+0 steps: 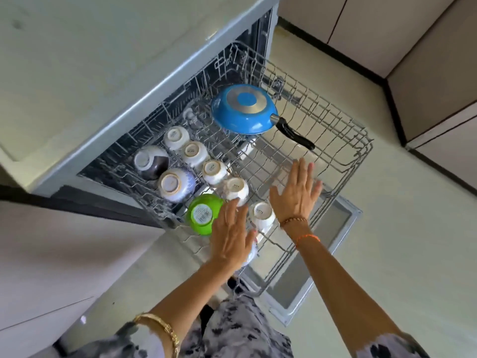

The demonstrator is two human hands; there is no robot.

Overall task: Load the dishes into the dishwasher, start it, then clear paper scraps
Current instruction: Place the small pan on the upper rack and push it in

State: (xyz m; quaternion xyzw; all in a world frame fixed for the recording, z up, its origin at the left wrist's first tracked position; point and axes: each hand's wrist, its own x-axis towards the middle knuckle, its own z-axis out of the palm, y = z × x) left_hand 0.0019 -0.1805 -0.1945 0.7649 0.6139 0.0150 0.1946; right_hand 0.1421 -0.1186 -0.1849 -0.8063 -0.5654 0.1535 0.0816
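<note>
Pulled-out dishwasher rack (pixel 335 161) holding upturned cups, green bowl (pixel 204 214) at near left, blue pan (pixel 244 108) at far side. Left hand (pixel 231 239) and right hand (pixel 296 191) hover above, fingers straight, holding nothing.

Glossy blue pan (pixel 244 109), wire rack (pixel 333 140)

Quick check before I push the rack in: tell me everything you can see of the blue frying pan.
The blue frying pan lies upside down at the far end of the pulled-out wire rack, tilted on the tines. Its outside is glossy blue, with a round silver metal base and a blue centre disc. A black handle points toward the rack's right side. Neither hand touches it; no other dish touches it.
</note>
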